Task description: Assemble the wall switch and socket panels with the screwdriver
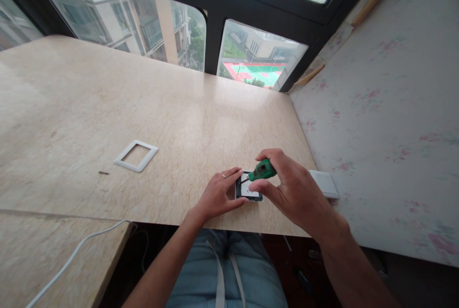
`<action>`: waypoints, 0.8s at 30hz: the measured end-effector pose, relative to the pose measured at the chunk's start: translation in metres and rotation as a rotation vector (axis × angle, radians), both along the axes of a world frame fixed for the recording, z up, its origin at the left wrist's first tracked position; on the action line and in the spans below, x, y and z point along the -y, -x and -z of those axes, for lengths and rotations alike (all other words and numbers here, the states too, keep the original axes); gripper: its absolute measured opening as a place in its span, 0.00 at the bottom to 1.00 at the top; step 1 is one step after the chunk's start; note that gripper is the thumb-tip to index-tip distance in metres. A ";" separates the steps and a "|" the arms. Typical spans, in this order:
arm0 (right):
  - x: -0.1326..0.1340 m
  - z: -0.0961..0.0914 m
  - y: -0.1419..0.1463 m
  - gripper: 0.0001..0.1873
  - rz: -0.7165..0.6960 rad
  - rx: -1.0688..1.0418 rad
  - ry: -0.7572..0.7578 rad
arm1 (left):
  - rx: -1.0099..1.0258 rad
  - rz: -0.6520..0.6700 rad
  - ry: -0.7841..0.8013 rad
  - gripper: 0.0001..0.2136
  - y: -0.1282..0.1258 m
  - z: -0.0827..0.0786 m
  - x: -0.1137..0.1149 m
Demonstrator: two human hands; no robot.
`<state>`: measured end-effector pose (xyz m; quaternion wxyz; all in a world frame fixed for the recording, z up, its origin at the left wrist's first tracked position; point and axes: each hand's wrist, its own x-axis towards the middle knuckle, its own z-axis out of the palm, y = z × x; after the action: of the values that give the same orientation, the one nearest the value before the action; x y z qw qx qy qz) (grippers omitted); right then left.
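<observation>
My left hand [219, 192] grips the left side of a small square switch module [249, 192] lying on the marble sill [143, 107] near its front edge. In my right hand [292, 186], closed around its handle, is a green screwdriver [261, 170]. Its tip points down-left onto the upper left of the module. A ring shows on a finger of the left hand.
A white square frame [136, 156] lies on the sill to the left, with a small dark screw [103, 172] beside it. A white cover plate [323, 183] sits against the flowered wall at right. A white cable [75, 250] crosses the lower ledge. Windows run behind.
</observation>
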<state>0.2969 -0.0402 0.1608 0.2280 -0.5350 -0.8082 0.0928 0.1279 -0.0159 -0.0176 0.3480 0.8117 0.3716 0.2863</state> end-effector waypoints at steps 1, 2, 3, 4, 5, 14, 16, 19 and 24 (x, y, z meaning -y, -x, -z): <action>0.001 -0.001 -0.003 0.21 -0.014 -0.017 0.015 | 0.001 -0.001 0.002 0.33 0.000 -0.001 0.000; 0.002 -0.002 -0.006 0.20 -0.037 -0.036 0.033 | 0.003 -0.002 0.002 0.33 0.000 -0.002 0.000; 0.002 -0.003 -0.009 0.19 -0.067 -0.055 0.056 | 0.006 -0.004 -0.002 0.34 0.001 -0.003 0.000; 0.003 -0.004 -0.012 0.18 -0.103 -0.074 0.086 | 0.009 -0.006 -0.007 0.34 0.001 -0.004 0.000; 0.003 -0.004 -0.014 0.18 -0.141 -0.095 0.116 | 0.011 -0.008 -0.014 0.34 0.001 -0.004 0.000; -0.015 0.010 -0.014 0.09 -0.221 -0.121 -0.134 | 0.013 -0.009 -0.040 0.32 0.001 0.000 0.000; -0.020 0.011 -0.013 0.09 -0.220 -0.071 -0.156 | 0.003 -0.003 -0.042 0.31 0.001 0.001 0.000; -0.022 0.007 -0.014 0.12 -0.193 -0.071 -0.063 | -0.007 -0.011 -0.043 0.32 0.001 0.002 0.000; -0.019 -0.003 -0.027 0.22 -0.222 -0.163 0.175 | 0.006 -0.010 -0.054 0.34 0.001 0.000 0.000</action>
<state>0.3235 -0.0212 0.1643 0.2339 -0.4509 -0.8300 0.2304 0.1265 -0.0160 -0.0175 0.3254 0.8182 0.3668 0.3003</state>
